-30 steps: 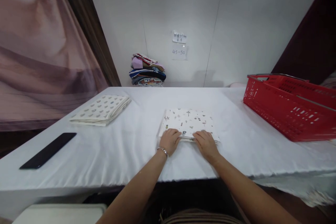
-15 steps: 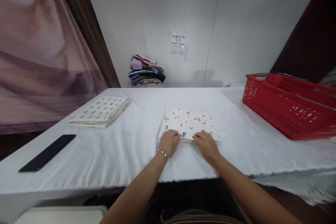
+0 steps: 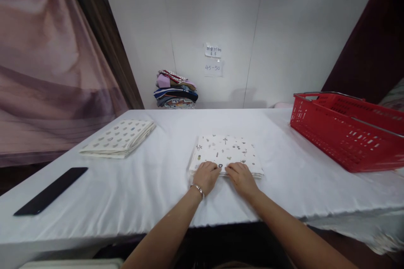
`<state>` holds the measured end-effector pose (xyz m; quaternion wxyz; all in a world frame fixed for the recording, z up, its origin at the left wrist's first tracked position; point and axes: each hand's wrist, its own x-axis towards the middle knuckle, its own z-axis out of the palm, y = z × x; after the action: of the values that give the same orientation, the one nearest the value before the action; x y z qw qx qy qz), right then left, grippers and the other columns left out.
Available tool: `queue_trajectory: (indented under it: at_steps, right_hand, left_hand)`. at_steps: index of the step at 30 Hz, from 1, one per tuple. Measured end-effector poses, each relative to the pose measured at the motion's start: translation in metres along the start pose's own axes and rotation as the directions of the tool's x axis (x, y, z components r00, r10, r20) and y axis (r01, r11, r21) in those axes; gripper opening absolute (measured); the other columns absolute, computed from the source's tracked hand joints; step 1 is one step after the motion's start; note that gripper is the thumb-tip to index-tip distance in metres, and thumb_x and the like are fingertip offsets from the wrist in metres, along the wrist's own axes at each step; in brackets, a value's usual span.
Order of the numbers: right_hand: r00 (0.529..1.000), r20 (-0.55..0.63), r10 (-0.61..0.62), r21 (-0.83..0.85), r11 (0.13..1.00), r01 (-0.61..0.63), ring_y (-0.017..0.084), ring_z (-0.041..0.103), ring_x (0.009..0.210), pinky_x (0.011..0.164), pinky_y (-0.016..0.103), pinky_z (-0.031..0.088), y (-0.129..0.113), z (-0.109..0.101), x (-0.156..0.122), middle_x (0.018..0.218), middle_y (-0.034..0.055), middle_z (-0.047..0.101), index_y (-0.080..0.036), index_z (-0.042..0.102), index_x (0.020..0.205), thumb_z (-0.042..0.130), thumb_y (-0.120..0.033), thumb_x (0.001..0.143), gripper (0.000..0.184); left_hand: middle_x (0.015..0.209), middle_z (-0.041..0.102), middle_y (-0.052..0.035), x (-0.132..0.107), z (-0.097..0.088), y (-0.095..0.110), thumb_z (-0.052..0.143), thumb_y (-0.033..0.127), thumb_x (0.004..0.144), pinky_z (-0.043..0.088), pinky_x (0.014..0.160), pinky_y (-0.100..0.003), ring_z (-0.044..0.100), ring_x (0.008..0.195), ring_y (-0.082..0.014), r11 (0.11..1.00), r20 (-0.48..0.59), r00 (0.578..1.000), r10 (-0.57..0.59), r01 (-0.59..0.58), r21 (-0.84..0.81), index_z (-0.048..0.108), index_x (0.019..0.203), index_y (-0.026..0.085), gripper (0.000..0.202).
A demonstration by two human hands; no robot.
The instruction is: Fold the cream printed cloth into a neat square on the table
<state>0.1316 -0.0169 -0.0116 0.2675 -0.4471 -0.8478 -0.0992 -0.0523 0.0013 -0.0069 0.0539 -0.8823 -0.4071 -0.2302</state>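
Note:
A folded white cloth (image 3: pixel 225 151) with small printed palm trees and other motifs lies flat on the white-covered table (image 3: pixel 164 189), straight in front of me. My left hand (image 3: pixel 206 178), a bracelet at its wrist, grips the near edge left of centre with curled fingers on top. Close beside it, my right hand (image 3: pixel 242 178) holds the same edge, its fingers also bent over the fabric. The thumbs point towards each other, and a narrow gap separates the hands. Whatever lies under the fingers is hidden.
Another folded patterned cloth (image 3: pixel 118 138) lies at the left, with a black flat phone-like object (image 3: pixel 52 190) nearer me. A red plastic basket (image 3: pixel 344 134) stands at the right. Folded fabrics (image 3: pixel 176 90) are stacked by the back wall, below paper signs (image 3: pixel 213 67).
My right hand has slid left along the near edge, closer to my left hand. The cloth stays in place on the table; the view has shifted slightly.

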Motion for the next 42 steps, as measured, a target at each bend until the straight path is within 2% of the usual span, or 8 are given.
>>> queue_trajectory:
  at_steps: [16, 22, 29, 34, 37, 39, 40, 42]
  right_hand:
    - [1.000, -0.009, -0.024, 0.011, 1.000, 0.024, 0.019, 0.049, 0.100, 0.083, 0.035, 0.039, 0.000, 0.003, -0.016, 0.110, 0.0073, 0.058, -0.022, 0.051, 0.118, 0.048, -0.011, 0.082, 0.037]
    - [0.998, 0.061, 0.026, 0.019, 0.999, -0.027, 0.020, 0.046, 0.104, 0.089, 0.036, 0.037, -0.004, -0.001, -0.016, 0.115, 0.0066, 0.055, -0.022, 0.050, 0.117, 0.048, -0.009, 0.081, 0.039]
    - [0.994, 0.102, 0.027, 0.012, 1.000, -0.028, 0.020, 0.047, 0.105, 0.091, 0.037, 0.037, -0.008, -0.011, -0.013, 0.117, 0.0079, 0.055, -0.019, 0.049, 0.119, 0.047, -0.011, 0.082, 0.038]
    - [0.989, 0.148, 0.020, 0.054, 0.998, -0.028, 0.020, 0.040, 0.119, 0.100, 0.042, 0.029, 0.002, -0.033, -0.029, 0.126, 0.0075, 0.050, -0.019, 0.047, 0.123, 0.046, -0.012, 0.080, 0.043]
    - [0.986, 0.076, 0.147, 0.148, 0.977, -0.157, 0.020, 0.042, 0.118, 0.101, 0.045, 0.028, 0.024, -0.044, -0.048, 0.123, 0.0074, 0.054, -0.021, 0.052, 0.118, 0.045, -0.016, 0.082, 0.037]
    - [0.931, -0.018, 0.365, 0.271, 0.898, -0.347, 0.021, 0.049, 0.110, 0.095, 0.042, 0.036, 0.044, -0.050, -0.057, 0.114, 0.0083, 0.059, -0.020, 0.060, 0.106, 0.045, -0.024, 0.082, 0.028]
    - [0.857, -0.037, 0.514, 0.350, 0.810, -0.471, 0.021, 0.054, 0.103, 0.089, 0.039, 0.041, 0.053, -0.052, -0.060, 0.107, 0.0085, 0.062, -0.019, 0.062, 0.099, 0.046, -0.028, 0.081, 0.025]
    - [0.668, 0.098, 0.738, 0.511, 0.539, -0.670, 0.018, 0.061, 0.083, 0.070, 0.031, 0.049, 0.068, -0.057, -0.061, 0.092, 0.0073, 0.066, -0.017, 0.063, 0.087, 0.047, -0.034, 0.080, 0.024]
  left_hand:
    - [0.082, 0.060, -0.0041, -0.009, -0.002, -0.004, 0.043, 0.029, 0.087, 0.039, 0.073, -0.033, 0.049, 0.080, -0.0162, 0.995, -0.062, 0.998, -0.022, 0.016, -0.094, 0.063, 0.083, 0.022, 0.022]
    - [0.071, 0.058, -0.0032, 0.011, -0.009, -0.003, 0.037, 0.034, 0.089, 0.041, 0.067, -0.029, 0.050, 0.071, -0.0139, 0.986, -0.054, 0.994, -0.098, 0.089, -0.144, 0.062, 0.069, 0.019, 0.034]
    - [0.123, 0.053, -0.0089, 0.029, 0.010, 0.004, 0.041, 0.028, 0.086, 0.037, 0.094, -0.042, 0.044, 0.115, -0.0238, 0.995, -0.058, 0.994, -0.096, 0.095, -0.024, 0.056, 0.110, 0.019, 0.030]
    - [0.129, 0.049, -0.0084, 0.020, 0.022, 0.003, 0.036, 0.030, 0.088, 0.031, 0.099, -0.047, 0.039, 0.122, -0.0254, 0.993, -0.011, 0.993, -0.113, 0.114, 0.030, 0.053, 0.117, 0.021, 0.035]
    - [0.129, 0.049, -0.0072, 0.021, 0.020, 0.003, 0.034, 0.031, 0.088, 0.030, 0.100, -0.046, 0.039, 0.123, -0.0249, 0.992, 0.017, 0.992, -0.126, 0.126, 0.029, 0.053, 0.117, 0.021, 0.036]
    - [0.131, 0.047, -0.0059, 0.022, 0.018, 0.004, 0.032, 0.032, 0.089, 0.029, 0.102, -0.045, 0.037, 0.124, -0.0237, 0.989, 0.049, 0.988, -0.145, 0.143, 0.046, 0.053, 0.119, 0.022, 0.038]
    - [0.132, 0.046, -0.0051, 0.023, 0.018, 0.005, 0.030, 0.033, 0.089, 0.028, 0.102, -0.044, 0.036, 0.125, -0.0230, 0.987, 0.065, 0.986, -0.155, 0.151, 0.060, 0.052, 0.120, 0.022, 0.039]
    - [0.133, 0.045, -0.0039, 0.023, 0.017, 0.006, 0.027, 0.034, 0.090, 0.027, 0.103, -0.042, 0.035, 0.126, -0.0217, 0.983, 0.090, 0.981, -0.171, 0.164, 0.086, 0.051, 0.121, 0.022, 0.041]
